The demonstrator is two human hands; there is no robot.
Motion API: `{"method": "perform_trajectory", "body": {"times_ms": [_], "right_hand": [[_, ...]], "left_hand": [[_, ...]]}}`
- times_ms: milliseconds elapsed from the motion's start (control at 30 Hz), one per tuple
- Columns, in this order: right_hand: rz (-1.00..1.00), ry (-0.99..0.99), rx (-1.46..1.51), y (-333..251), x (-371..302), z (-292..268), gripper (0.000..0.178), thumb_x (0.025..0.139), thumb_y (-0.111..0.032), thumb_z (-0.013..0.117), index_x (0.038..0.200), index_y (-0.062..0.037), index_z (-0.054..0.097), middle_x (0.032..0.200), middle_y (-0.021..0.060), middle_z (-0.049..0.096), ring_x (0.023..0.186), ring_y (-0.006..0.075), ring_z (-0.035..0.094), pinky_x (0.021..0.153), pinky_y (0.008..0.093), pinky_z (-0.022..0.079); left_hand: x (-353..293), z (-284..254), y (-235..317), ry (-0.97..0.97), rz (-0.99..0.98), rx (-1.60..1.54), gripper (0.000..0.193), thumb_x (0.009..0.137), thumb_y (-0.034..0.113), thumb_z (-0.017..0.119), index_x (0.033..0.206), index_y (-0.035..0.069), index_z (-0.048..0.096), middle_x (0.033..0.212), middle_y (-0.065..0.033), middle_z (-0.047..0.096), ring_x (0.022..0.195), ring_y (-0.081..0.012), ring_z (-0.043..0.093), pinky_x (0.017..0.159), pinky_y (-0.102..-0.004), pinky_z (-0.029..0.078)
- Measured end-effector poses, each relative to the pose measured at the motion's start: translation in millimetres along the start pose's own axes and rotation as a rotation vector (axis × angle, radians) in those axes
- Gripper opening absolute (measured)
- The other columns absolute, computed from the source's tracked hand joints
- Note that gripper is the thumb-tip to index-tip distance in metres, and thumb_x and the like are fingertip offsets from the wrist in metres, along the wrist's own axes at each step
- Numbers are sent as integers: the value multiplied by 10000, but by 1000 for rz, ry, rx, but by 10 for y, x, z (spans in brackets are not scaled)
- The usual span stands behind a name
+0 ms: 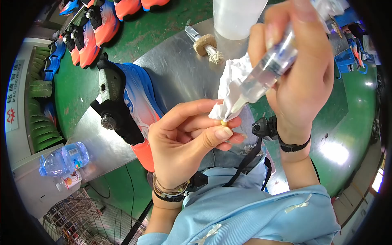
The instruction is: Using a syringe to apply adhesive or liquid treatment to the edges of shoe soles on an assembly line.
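My right hand is closed around a clear syringe with liquid in its barrel, its tip pointing down and left. A crumpled white cloth or tissue hangs beside the barrel and reaches down to my left hand. The left thumb and fingers pinch a small yellowish piece just below the syringe tip. Whether the tip touches that piece, I cannot tell. To the left of my left hand lies a blue, white and coral swim fin with black fittings.
A metal table bears a white plastic container and a tool with a round tan disc. Several similar fins lie at the far left. A water bottle lies at left, above a wire fan guard.
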State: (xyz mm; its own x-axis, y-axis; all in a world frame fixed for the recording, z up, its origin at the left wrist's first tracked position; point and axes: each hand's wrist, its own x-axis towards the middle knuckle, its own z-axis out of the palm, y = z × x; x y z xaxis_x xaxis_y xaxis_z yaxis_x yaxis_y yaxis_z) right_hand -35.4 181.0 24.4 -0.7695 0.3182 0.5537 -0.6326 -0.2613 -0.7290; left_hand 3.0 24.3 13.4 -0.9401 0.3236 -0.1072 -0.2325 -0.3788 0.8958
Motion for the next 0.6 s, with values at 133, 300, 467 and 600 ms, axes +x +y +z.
{"method": "perform_trajectory", "body": {"times_ms": [133,300,467,600], "right_hand": [[113,-3,-54,-65,51,91,258,903,-264,450,842,-29,538,678,23,473,456,90,371,426,220,290],[250,-3,-120,-159,77,220,267,892,-250,491,758,-27,551,609,10,484,449,68,387,425,207,294],[386,4,-207,-242,106,225,297,881,-237,531,674,-26,564,541,-4,495,443,47,403,424,194,297],[370,-72,-128,-54,60,83,316,885,-223,539,639,-27,565,552,-14,506,486,25,406,452,187,295]], "left_hand": [[-43,40,44,68,56,104,279,752,-8,642,988,-78,510,798,-217,638,589,-223,640,500,-270,535],[-71,33,18,60,50,228,250,726,-45,649,942,-82,528,782,-237,631,585,-228,641,487,-270,532],[-48,59,-2,37,-25,114,258,715,-52,657,933,-88,525,766,-234,631,572,-220,636,492,-276,535],[-5,12,-3,-4,-137,-2,292,716,-64,648,966,-88,499,756,-229,631,578,-228,638,514,-298,546]]}}
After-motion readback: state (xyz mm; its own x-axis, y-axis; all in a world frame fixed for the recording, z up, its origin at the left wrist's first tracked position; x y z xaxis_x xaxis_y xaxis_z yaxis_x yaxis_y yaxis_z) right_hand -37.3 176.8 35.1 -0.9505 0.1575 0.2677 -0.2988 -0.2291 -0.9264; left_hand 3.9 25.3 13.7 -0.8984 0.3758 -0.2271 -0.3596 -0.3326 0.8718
